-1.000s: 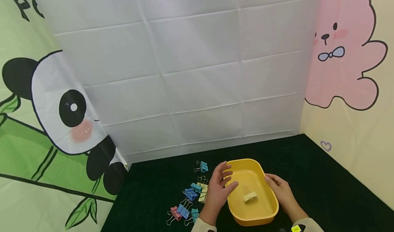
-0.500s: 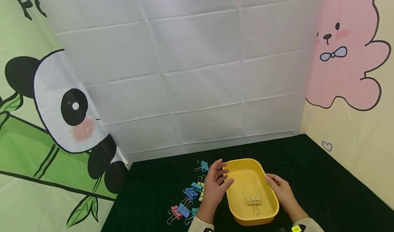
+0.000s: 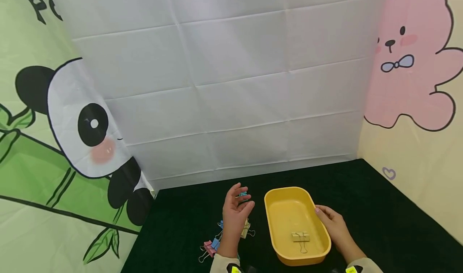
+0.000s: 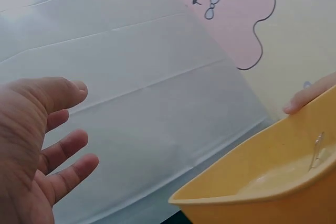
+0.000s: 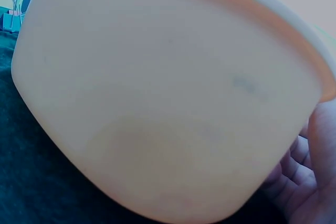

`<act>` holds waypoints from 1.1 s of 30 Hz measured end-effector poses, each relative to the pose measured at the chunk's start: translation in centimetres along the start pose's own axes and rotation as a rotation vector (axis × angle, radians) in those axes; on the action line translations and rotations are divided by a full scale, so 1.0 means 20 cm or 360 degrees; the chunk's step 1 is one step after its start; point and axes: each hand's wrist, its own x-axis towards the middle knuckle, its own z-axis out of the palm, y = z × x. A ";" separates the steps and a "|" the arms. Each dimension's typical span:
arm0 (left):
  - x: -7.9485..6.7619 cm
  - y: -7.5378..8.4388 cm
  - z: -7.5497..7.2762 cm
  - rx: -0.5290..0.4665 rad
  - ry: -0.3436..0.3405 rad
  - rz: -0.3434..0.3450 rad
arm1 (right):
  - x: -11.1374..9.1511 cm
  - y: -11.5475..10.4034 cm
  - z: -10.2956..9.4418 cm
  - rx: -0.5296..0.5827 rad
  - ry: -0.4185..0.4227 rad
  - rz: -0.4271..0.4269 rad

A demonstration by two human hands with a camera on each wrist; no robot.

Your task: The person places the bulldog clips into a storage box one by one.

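My right hand [image 3: 334, 224] grips a yellow plastic tray [image 3: 288, 208] by its right rim, thumb on the edge; the right wrist view shows fingers [image 5: 299, 179] behind the tray wall [image 5: 157, 77]. Inside the tray lies a pale yellow binder clip [image 3: 300, 237]. To the left, my left hand [image 3: 235, 218] is raised over the loose clips, fingers spread and holding nothing. The left wrist view shows that hand [image 4: 26, 145] apart from the tray [image 4: 247, 203]. It partly hides a teal binder clip [image 3: 243, 193], a yellow one [image 3: 245, 229] and blue ones.
A pink binder clip [image 3: 208, 247] and a blue binder clip [image 3: 215, 243] lie left of my left wrist on the dark green cloth [image 3: 181, 220]. A white sheet [image 3: 238, 84] hangs behind the table, with printed cartoon panels on both sides.
My left hand has moved left, from beside the tray's rim to over the loose clips. The clip in the tray has turned, its wire handle now toward me. My right hand keeps its grip.
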 end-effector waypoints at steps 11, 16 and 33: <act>0.02 0.01 -0.28 0.0027 0.0203 -0.0086 | -0.01 0.00 0.03 0.0009 -0.0013 -0.0001; -0.01 -0.01 -0.44 0.0130 0.0316 -0.0124 | 0.00 0.00 0.01 -0.0005 -0.0010 -0.0005; -0.16 -0.21 -0.71 0.0152 0.0562 -0.0534 | 0.00 -0.01 -0.02 -0.0059 -0.0067 -0.0015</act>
